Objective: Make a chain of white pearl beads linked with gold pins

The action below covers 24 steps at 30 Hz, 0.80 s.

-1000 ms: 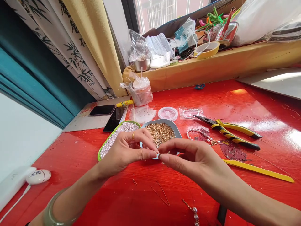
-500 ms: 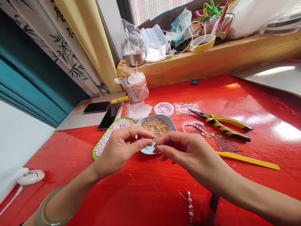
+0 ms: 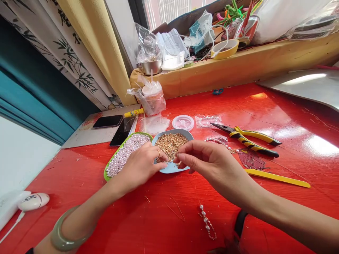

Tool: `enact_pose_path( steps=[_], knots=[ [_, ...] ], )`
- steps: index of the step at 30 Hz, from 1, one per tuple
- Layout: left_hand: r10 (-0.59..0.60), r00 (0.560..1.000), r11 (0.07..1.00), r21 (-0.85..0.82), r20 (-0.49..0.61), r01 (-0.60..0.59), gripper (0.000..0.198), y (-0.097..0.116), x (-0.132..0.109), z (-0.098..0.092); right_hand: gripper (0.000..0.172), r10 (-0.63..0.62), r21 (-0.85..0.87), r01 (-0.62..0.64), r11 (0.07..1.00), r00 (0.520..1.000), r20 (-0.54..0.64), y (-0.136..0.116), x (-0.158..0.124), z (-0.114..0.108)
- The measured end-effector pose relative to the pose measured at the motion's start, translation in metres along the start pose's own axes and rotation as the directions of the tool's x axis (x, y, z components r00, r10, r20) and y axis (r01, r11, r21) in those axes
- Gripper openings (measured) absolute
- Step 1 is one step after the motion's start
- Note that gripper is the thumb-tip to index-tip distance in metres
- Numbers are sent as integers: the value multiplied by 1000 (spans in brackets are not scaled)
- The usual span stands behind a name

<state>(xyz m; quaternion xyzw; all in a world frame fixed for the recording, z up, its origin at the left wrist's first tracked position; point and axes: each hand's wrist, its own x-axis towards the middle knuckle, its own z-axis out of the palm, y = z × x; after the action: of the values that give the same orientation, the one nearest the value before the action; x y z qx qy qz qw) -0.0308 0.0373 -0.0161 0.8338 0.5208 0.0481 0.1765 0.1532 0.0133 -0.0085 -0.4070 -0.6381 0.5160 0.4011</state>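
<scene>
My left hand (image 3: 141, 165) rests on the near rim of a blue-grey dish (image 3: 169, 168) filled with small gold findings, its fingers curled down into them. My right hand (image 3: 209, 160) hovers at the dish's right side, thumb and forefinger pinched on something too small to name. A green dish of white pearls (image 3: 126, 151) sits just left of the blue-grey one. A short strand of pearls on gold links (image 3: 207, 221) lies on the red table (image 3: 278, 106) near me, beside a few thin gold pins (image 3: 174, 211).
Yellow-handled pliers (image 3: 249, 138) and a yellow stick (image 3: 278, 177) lie to the right. A round clear spool (image 3: 183, 122), plastic bags (image 3: 150, 98) and two phones (image 3: 116, 125) sit behind the dishes. The window ledge (image 3: 238, 67) is cluttered. A white mouse (image 3: 33, 201) lies at far left.
Both hands moved away from me, from a joined pinch above the table to the gold findings dish. My left fingers dropped into the dish, and the camera view tilted.
</scene>
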Motion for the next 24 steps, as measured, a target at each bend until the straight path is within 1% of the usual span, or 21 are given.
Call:
enact_pose_path(
  steps=[3,6,8,10,11,13,16,18,19,24],
  knots=[
    [-17,1000,999,-30,22,17,15,1,1,0,12,6,8,-6,1000,1000,10,0,0,0],
    [-2,1000,998,-62,-24,1,16,-3,2,-3,12,7,22,-7,1000,1000,10,-1,1,0],
    [4,998,995,-96,-55,-9,17,-10,1,-10,12,22,22,-22,1000,1000,10,-1,2,0],
    [-23,998,995,-100,-51,17,17,-18,-1,-20,12,40,25,-41,999,999,13,-2,2,-1],
    [-51,998,996,-77,-33,49,17,-22,-3,-27,11,52,28,-52,998,999,16,-3,1,-1],
    [-119,993,993,25,8,119,19,-30,-6,-39,11,71,27,-71,997,997,19,-3,1,-2],
    [-173,982,961,230,73,152,20,-38,-10,-48,11,87,15,-88,996,996,26,-2,1,-2],
    [-181,978,938,317,101,141,19,-42,-10,-48,12,84,-4,-84,996,996,29,-1,1,-2],
    [-180,978,933,335,108,134,18,-43,-9,-46,12,83,-16,-83,996,996,27,0,1,-2],
    [-161,982,937,328,99,120,13,-48,-6,-38,13,68,-54,-67,996,998,8,-1,3,-1]
  ],
)
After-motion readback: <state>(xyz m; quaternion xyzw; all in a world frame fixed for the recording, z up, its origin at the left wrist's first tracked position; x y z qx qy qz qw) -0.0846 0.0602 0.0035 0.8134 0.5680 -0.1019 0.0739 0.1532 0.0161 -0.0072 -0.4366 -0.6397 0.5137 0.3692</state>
